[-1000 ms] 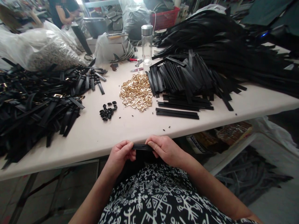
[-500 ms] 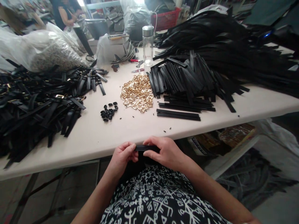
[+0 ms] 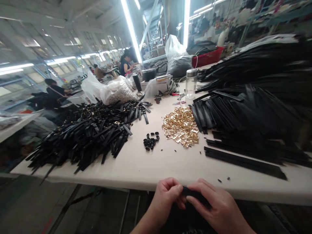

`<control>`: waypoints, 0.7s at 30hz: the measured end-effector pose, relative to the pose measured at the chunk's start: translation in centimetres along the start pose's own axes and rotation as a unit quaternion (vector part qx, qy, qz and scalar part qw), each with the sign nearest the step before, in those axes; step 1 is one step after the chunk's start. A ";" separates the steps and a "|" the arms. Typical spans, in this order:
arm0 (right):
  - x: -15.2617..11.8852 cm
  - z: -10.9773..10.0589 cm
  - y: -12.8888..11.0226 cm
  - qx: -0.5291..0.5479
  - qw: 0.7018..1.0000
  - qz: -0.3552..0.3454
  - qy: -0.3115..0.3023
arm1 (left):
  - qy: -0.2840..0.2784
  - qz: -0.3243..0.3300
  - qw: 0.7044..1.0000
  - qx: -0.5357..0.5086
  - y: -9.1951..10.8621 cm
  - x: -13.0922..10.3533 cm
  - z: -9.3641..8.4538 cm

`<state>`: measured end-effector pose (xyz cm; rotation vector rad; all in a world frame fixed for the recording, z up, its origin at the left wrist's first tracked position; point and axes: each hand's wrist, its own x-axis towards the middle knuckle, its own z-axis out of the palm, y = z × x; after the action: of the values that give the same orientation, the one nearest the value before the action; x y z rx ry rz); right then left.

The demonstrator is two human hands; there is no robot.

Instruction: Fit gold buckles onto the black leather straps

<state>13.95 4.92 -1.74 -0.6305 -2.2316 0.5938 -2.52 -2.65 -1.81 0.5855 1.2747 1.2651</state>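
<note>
Just off the table's front edge, my left hand (image 3: 168, 198) pinches one end of a black strap (image 3: 195, 194). My right hand (image 3: 213, 201) grips the same strap from the right, its thumb below and fingers above. The strap's far end is hidden behind the right hand. Ahead on the table lie a small cluster of black loops (image 3: 150, 141) and a heap of gold buckles (image 3: 180, 125). Flat black strips (image 3: 243, 162) lie to the right, in front of a larger pile of black strips (image 3: 219, 110).
Finished-looking black straps with buckles (image 3: 87, 139) are heaped at the left of the table (image 3: 136, 172). A glass bottle (image 3: 190, 85), red-handled snippers (image 3: 179, 103) and a clear plastic bag (image 3: 117, 91) stand or lie farther back. Several people work beyond, one person (image 3: 126, 65) near the centre.
The head view has swung up and to the left, so the table contents appear farther right and lower. Both hands still hold the black strap near the table edge.
</note>
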 end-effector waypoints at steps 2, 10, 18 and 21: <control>0.2 -0.1 0.0 -0.010 1.000 -0.019 0.000 | 0.001 0.001 1.000 0.000 0.1 0.1 -0.1; 0.5 -0.9 0.2 -0.027 0.995 -0.025 -0.088 | -0.011 0.021 0.999 0.025 0.7 -0.6 0.2; 0.5 -0.7 -0.2 -0.068 0.995 -0.018 -0.070 | 0.021 0.028 0.995 0.089 0.5 0.0 0.4; 0.7 -0.7 -0.5 -0.071 0.997 -0.025 -0.035 | 0.022 0.022 0.998 0.062 0.9 0.3 0.5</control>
<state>13.90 5.13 -0.66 -0.6311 -2.3637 0.4404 -2.47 -1.96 -1.04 0.6806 1.3914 1.2484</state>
